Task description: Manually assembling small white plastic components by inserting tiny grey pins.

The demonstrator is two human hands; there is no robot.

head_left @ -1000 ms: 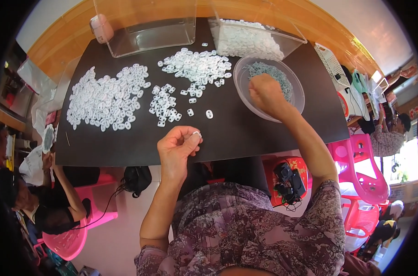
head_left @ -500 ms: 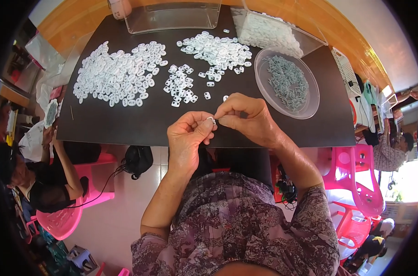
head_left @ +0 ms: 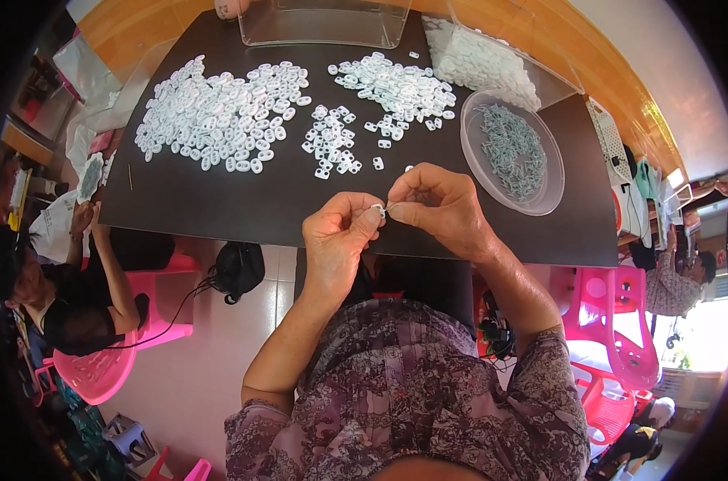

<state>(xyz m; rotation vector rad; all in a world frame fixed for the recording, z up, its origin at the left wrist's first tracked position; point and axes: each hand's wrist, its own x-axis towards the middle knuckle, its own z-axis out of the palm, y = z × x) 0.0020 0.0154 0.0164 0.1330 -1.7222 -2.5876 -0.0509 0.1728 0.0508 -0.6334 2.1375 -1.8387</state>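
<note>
Two hands meet over the near edge of the black tabletop [head_left: 220, 204]. We see the left hand [head_left: 337, 232] closed, thumb and forefinger pinching a small white plastic ring piece [head_left: 376, 209]. The right hand [head_left: 438, 202] is closed too, fingertips pinched on something thin at the piece's right side — too small for us to tell what. The fingertips of both hands touch at the piece, just above the table's front edge.

On the table, well apart from the hands: a big spread of white ring pieces [head_left: 220, 116] at the left, a small cluster [head_left: 332, 148] in the middle, another heap [head_left: 396, 84] behind that. A round clear dish [head_left: 544, 196] sits to the right of the hands, holding a pile of grey-green small parts [head_left: 510, 148]. At the far edge we see an empty-looking clear plastic tray [head_left: 324, 24] and a second clear tray [head_left: 492, 60] filled with white pieces — it lies just behind the dish.

We note another person [head_left: 67, 297] seated on a pink plastic chair [head_left: 107, 369] at the left, and a black bag [head_left: 236, 268] on the floor under the table edge. More pink chairs [head_left: 612, 321] stand at the right, and one more person [head_left: 677, 280] sits beyond them.
</note>
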